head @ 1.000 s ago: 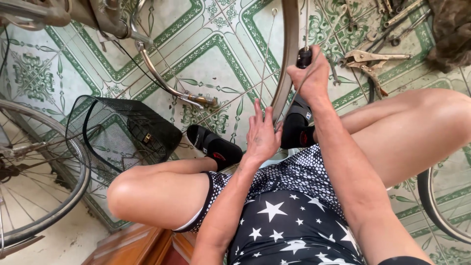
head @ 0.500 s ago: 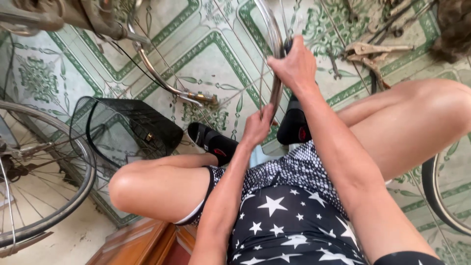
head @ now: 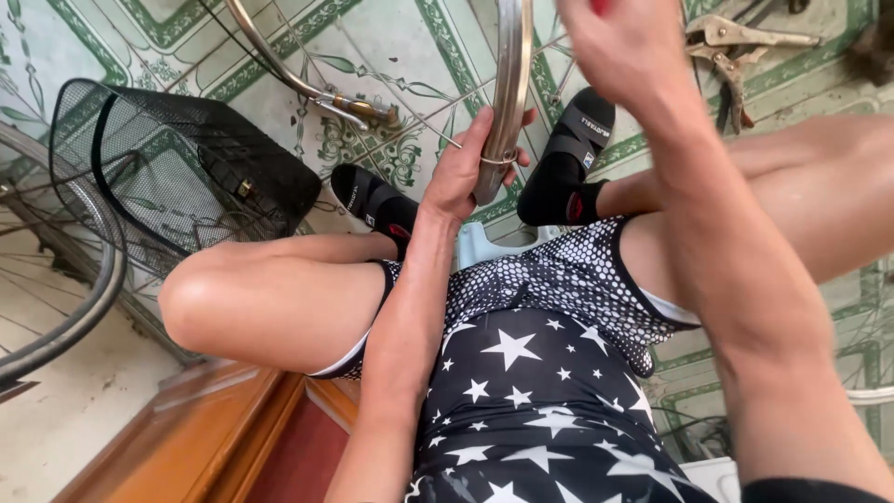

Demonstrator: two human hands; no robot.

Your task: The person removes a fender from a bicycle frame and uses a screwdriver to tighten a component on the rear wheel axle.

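A shiny metal bicycle wheel rim (head: 511, 84) with thin spokes stands upright between my knees. My left hand (head: 466, 168) grips its lower edge, fingers wrapped around the metal. My right hand (head: 619, 42) is raised at the top of the view, beside the rim's upper part; a small red thing shows at its fingertips, and whether it holds anything is unclear. I sit low, in dark star-patterned shorts, with black sandals (head: 568, 154) on the tiled floor.
A black wire bicycle basket (head: 168, 177) lies on the patterned tiles at left. Another wheel with tyre (head: 65, 298) is at the far left. Locking pliers (head: 736, 47) lie top right. A curved chrome bar (head: 307, 88) crosses the floor. A wooden step (head: 214, 438) is at bottom left.
My left hand has closed around the lower rim. My right hand has risen along the rim toward the top of the view. The camera has moved closer.
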